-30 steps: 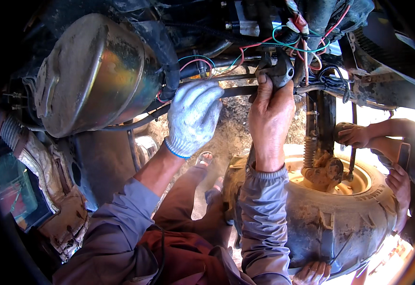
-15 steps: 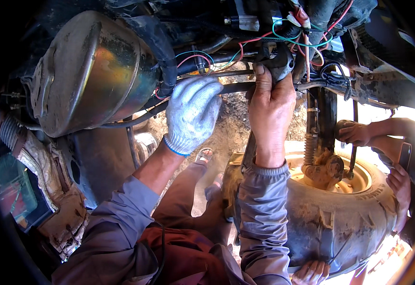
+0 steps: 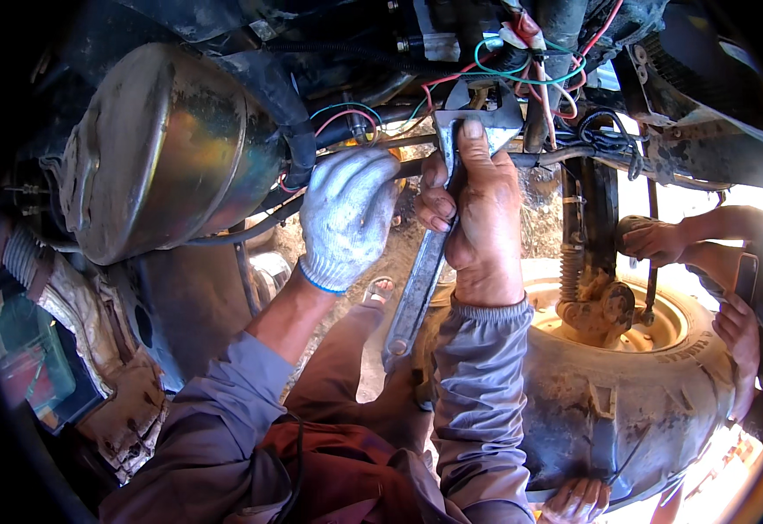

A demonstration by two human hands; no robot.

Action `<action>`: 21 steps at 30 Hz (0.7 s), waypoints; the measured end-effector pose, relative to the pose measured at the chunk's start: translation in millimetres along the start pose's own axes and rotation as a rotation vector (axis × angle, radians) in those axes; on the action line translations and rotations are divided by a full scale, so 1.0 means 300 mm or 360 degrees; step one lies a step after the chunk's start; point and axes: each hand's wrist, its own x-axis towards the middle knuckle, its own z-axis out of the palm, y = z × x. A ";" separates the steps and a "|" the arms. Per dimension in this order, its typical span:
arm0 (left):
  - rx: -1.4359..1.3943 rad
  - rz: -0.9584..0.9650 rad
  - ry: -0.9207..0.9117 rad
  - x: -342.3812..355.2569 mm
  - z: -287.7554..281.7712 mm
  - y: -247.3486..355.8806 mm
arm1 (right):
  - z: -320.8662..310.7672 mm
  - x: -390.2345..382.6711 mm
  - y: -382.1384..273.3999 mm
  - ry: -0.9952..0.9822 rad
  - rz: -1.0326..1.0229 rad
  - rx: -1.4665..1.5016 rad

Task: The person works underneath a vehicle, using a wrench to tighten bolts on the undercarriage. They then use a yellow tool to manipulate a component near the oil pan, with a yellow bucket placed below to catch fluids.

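An adjustable wrench is in my bare right hand, its jaw end up among the pipes and its handle slanting down to the left. My right thumb presses along the head of the tool while the fingers wrap the handle. Just left of it, my left hand wears a pale knitted glove, with its fingers curled closed beside a black hose. Whatever those gloved fingers hold is hidden. Thin red and green wires loop above the wrench head.
A round metal tank hangs at the left. To the right lies a large muddy tyre on a yellow rim, beside a rubber-booted shaft. Another person's hands are at the right, one near a phone; another hand touches the tyre's lower edge.
My right hand has shifted slightly left and down, and the wrench has turned so that its long handle now shows. The gloved left hand stays at nearly the same place.
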 end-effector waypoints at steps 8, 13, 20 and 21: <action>-0.0134 -0.0090 0.0045 -0.023 0.002 0.001 | 0.005 0.006 0.016 0.0097 -0.0074 -0.0100; -0.0999 -0.0819 0.0176 -0.117 -0.052 0.119 | 0.021 -0.005 0.007 0.0113 -0.0058 -0.0028; -0.1425 -0.1143 -0.0720 -0.404 -0.079 0.189 | 0.044 0.002 0.007 0.0143 -0.0036 -0.0051; -0.1432 -0.1142 -0.0733 -0.370 -0.084 0.194 | 0.034 0.001 0.005 0.0118 -0.0046 -0.0065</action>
